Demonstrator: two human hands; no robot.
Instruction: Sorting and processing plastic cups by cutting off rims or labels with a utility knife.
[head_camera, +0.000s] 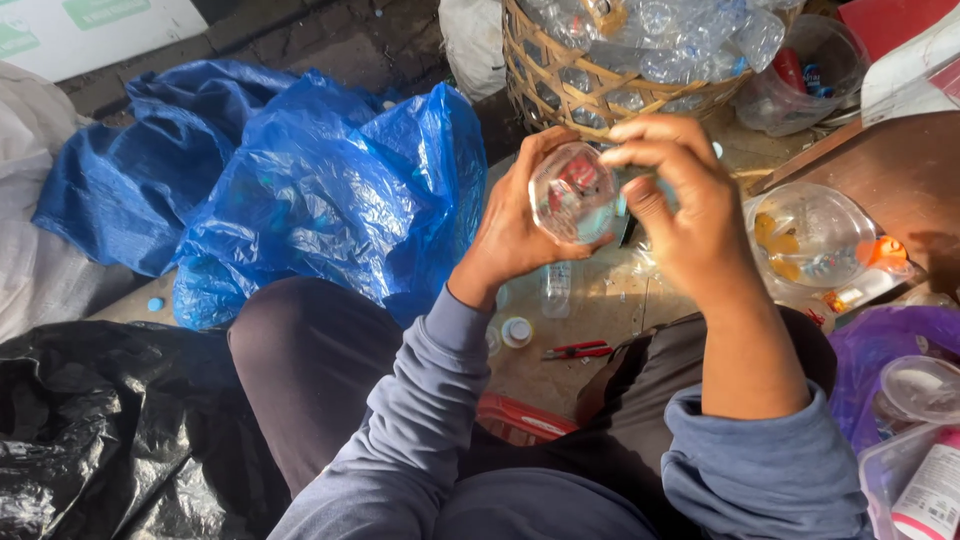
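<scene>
Bottle, clear plastic, points its base at the camera, long axis running away; left hand grips it, right hand pinches its far end.

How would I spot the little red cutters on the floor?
Start at the big woven basket full of clear bottles, then drop straight down past the two hands to the bare floor between the person's knees. The red-handled cutters lie there beside a round white cap: the only slim red tool.
</scene>
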